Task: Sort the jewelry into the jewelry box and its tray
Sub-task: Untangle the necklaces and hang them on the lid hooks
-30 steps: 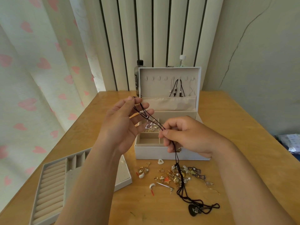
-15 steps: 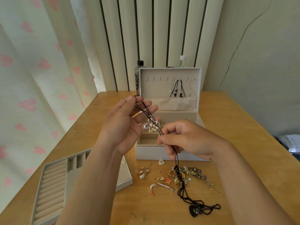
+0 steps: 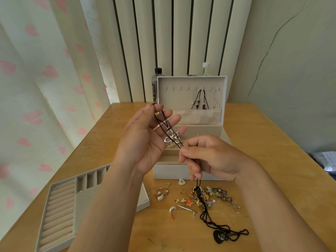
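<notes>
Table (image 3: 263, 151) of pale wood fills most of my view. White jewelry box (image 3: 169, 172) stands mid-table with its lid (image 3: 180, 82) upright; dark cords hang from hooks inside the lid. Tray (image 3: 60, 202) lies apart from the box at near left, ring rolls and small slots showing, partly hidden under the left forearm. Both hands are raised in front of the box. Left hand (image 3: 143, 142) is palm toward me, thumb and forefinger pinching the top of a black cord (image 3: 161, 120), the other fingers straight. Right hand (image 3: 214, 157) is curled, pinching the same cord lower down. Between the two grips a silver flower pendant (image 3: 171, 138) hangs against the left fingers. Below the right hand the cord drops into the loose pile (image 3: 205, 195) of gold and silver pieces on the table just before the box. A black pendant (image 3: 220, 237) lies nearest me on looped cord; I cannot tell whether that is one necklace or two tangled.
</notes>
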